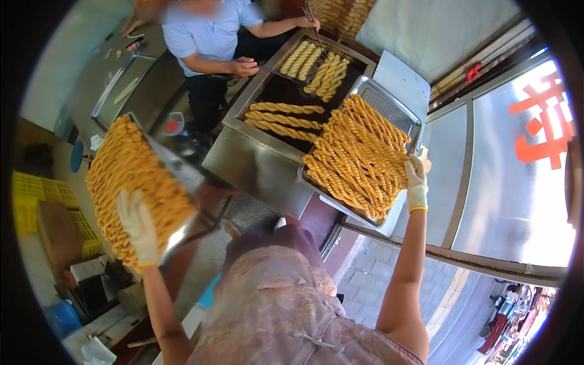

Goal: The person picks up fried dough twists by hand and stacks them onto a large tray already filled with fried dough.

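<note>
Both of my hands wear white knit gloves with yellow cuffs. My left hand (137, 223) lies against a big pile of golden fried dough twists (127, 169), fingers spread; hand and pile are blurred. That pile rests on a metal tray (171, 157) at the left. On the right, my right hand (416, 182) has its fingers bent around the ends of fried dough twists (360, 155) heaped over a second metal tray (397, 112). This tray sits beside the fryer (283, 150), partly over its edge. Paler dough twists (315, 68) and browner ones (285, 119) float in its dark oil.
Across the fryer, a person in a light blue shirt (205, 43) holds long chopsticks (283, 73) over the oil. A steel worktable (137, 91) stands behind the left pile. Yellow crates (43, 191) are at far left. A window (511, 182) with red lettering borders the right.
</note>
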A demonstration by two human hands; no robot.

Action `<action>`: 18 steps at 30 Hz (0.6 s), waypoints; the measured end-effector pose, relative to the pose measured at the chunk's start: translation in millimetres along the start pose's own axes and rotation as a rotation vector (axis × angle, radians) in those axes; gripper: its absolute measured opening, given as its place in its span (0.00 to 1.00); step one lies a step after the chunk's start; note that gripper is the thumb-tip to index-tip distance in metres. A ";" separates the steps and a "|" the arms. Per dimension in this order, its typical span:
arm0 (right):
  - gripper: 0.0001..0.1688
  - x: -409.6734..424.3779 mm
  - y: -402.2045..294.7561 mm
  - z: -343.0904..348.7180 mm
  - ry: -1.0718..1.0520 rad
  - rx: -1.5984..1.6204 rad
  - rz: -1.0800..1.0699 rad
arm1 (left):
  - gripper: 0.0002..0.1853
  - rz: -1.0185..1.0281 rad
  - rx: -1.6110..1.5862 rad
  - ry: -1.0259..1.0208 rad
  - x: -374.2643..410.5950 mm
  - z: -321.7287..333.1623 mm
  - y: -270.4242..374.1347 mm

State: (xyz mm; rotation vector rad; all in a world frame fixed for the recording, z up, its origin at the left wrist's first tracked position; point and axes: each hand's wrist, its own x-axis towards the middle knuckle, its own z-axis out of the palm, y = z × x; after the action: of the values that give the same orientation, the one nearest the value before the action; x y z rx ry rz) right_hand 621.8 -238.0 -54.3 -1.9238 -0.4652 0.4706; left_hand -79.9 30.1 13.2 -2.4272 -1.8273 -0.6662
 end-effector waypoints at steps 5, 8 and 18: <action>0.24 2.0 -142.1 58.8 0.075 -0.469 -0.471 | 0.23 0.096 -0.114 0.029 11.1 -3.5 18.2; 0.27 -36.5 -269.3 127.0 0.005 -0.696 -0.690 | 0.20 0.184 -0.250 0.081 33.4 1.4 39.1; 0.24 -171.9 -448.4 284.4 -0.796 0.011 -0.473 | 0.42 -0.307 -1.360 -0.099 42.5 55.9 31.3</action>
State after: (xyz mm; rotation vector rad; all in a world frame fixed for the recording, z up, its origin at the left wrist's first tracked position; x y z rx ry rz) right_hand 280.4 58.0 273.4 -1.4794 -1.3842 0.9072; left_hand -24.1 74.6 -15.5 -2.6939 -2.1513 -2.5142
